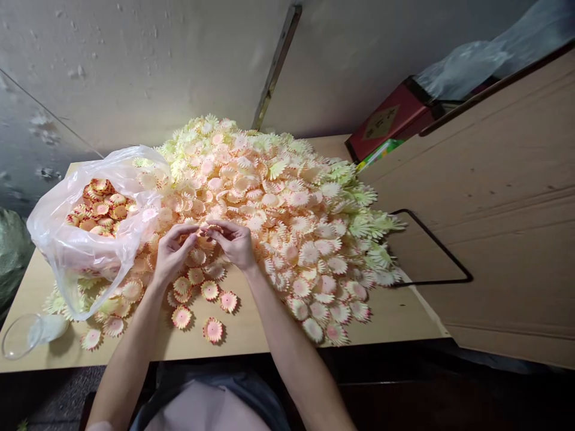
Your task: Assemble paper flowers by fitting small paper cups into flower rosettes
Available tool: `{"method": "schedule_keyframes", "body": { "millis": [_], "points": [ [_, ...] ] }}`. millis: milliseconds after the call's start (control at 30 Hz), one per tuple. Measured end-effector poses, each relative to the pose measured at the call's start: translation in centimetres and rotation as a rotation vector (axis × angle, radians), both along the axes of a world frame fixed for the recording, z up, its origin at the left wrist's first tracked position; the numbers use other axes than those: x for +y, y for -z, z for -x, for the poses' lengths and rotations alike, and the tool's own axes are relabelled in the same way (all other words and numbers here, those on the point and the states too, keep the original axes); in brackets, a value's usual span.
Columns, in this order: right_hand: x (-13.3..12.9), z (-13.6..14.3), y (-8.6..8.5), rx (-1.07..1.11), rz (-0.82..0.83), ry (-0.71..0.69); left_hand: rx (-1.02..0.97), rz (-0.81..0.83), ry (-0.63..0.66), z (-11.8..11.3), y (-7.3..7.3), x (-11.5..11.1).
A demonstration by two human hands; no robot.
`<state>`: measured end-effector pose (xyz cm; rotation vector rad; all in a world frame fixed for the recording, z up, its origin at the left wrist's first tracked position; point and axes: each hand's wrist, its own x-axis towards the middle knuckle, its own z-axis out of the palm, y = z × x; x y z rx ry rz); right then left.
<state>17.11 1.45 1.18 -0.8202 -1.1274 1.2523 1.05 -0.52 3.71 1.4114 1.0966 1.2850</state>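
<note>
My left hand [175, 248] and my right hand [233, 242] meet over the near side of a large heap of artificial flower heads [269, 200]. Between their fingertips they pinch a small flower piece [209, 228], pale with reddish edges and mostly covered by the fingers. Loose flower pieces with pink centres and red-tipped petals, one of them a flower piece [212, 330], lie on the table below my wrists. Left of my left hand, an open white plastic bag [54, 224] holds more red-edged flower pieces [105, 206].
A clear glass [22, 338] is at the table's [256, 335] front left corner. Cardboard [503, 239] with a black metal loop [449, 254] stands along the right. Behind are a red box [389, 120] and a wall [135, 72]. A green bag [13, 254] shows at far left.
</note>
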Motion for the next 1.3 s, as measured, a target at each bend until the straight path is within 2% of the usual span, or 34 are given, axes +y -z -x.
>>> {"method": "schedule_keyframes", "body": {
  "millis": [200, 367, 600, 767, 900, 1133, 1300],
  "points": [
    [-0.3, -0.2, -0.1, -0.074, -0.015, -0.071, -0.061, 0.095, -0.028, -0.1, 0.4, 0.0],
    [-0.5, -0.3, -0.5, -0.181, 0.004, -0.061, -0.031, 0.089, -0.046, -0.2, 0.1, -0.1],
    [-0.5, 0.0, 0.1, -0.267, 0.030, -0.044, -0.034, 0.109, -0.014, -0.1, 0.4, -0.1],
    [-0.5, 0.2, 0.2, -0.399, -0.040, 0.017, -0.013, 0.100, -0.005, -0.2, 0.2, -0.2],
    [-0.6, 0.3, 0.3, -0.471, -0.108, 0.008, -0.020, 0.107, 0.012, -0.2, 0.4, -0.2],
    [-0.7, 0.3, 0.3, -0.520, -0.144, 0.014, -0.040, 0.095, 0.037, -0.3, 0.7, -0.1],
    [-0.6, 0.3, 0.6, -0.493, -0.093, -0.071, -0.043, 0.046, 0.044, -0.2, 0.7, -0.1]
  ]
}}
